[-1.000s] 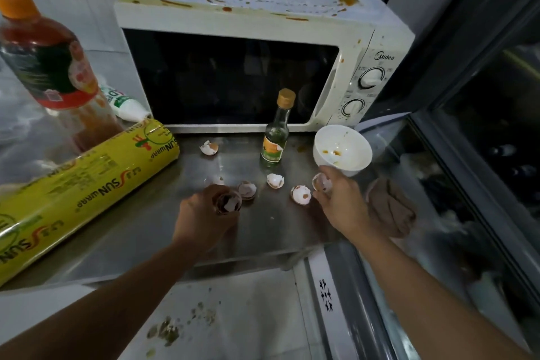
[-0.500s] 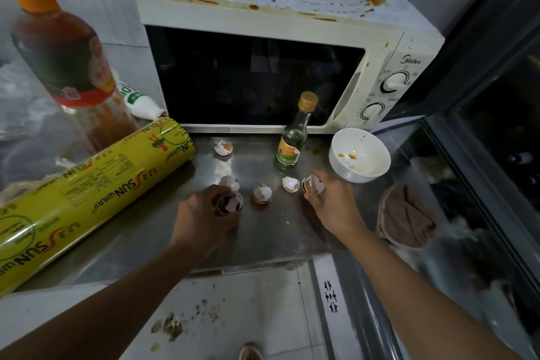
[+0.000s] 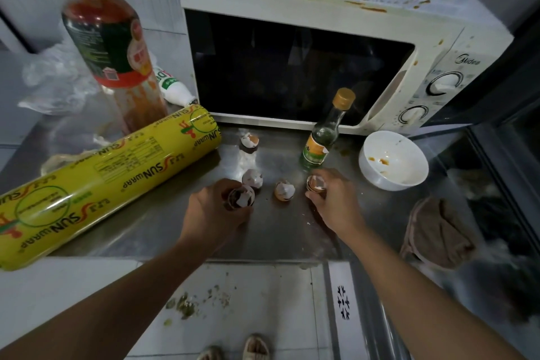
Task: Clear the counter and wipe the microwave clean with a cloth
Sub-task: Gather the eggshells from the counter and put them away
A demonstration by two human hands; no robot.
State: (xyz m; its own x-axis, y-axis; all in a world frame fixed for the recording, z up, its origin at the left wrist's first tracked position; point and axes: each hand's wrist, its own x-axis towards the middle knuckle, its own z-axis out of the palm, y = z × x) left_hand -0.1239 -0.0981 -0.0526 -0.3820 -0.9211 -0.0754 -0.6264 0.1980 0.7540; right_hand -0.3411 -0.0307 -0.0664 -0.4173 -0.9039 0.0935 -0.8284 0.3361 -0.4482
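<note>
Steel counter; spattered microwave

A cream-white boxy microwave with a black glass door is speckled with orange-brown sauce splashes. Brown-and-white broken eggshell halves are seen between the fingers of both hands on the grey steel counter. A yellow cylindrical cling-wrap roll is printed with red and green lettering. Beyond the right fingertips, a white round bowl is flecked orange, beside a green-labelled, gold-capped clear glass bottle. A brown crumpled cloth is seen.
</note>
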